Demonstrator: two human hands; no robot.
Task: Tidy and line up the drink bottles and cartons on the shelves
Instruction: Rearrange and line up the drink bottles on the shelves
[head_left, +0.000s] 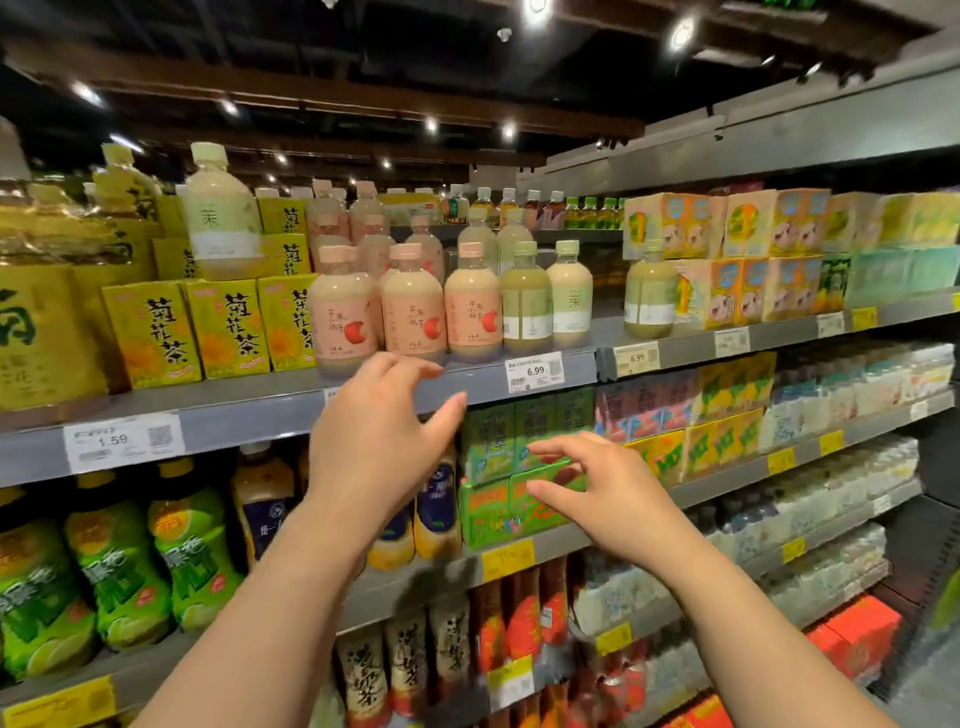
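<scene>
On the upper shelf (550, 371) stand pink-labelled milk tea bottles (413, 306) and, to their right, green-labelled bottles (527, 299). Yellow chrysanthemum tea cartons (228, 327) line up at their left. One green-labelled bottle (221, 213) stands on top of the yellow cartons, and another (649, 291) stands alone beside pastel carton packs (748, 260). My left hand (379, 441) is raised just below the pink bottles, fingers spread, holding nothing. My right hand (597, 483) hovers in front of green carton packs (519, 467) on the shelf below, fingers loosely spread and empty.
Green-labelled large bottles (119, 561) fill the lower left shelf. Dark tea bottles (405, 660) and red bottles (524, 623) stand below. Price tags (535, 371) hang on the shelf edges. Packs of cartons and pale bottles (831, 493) run along the shelves to the right.
</scene>
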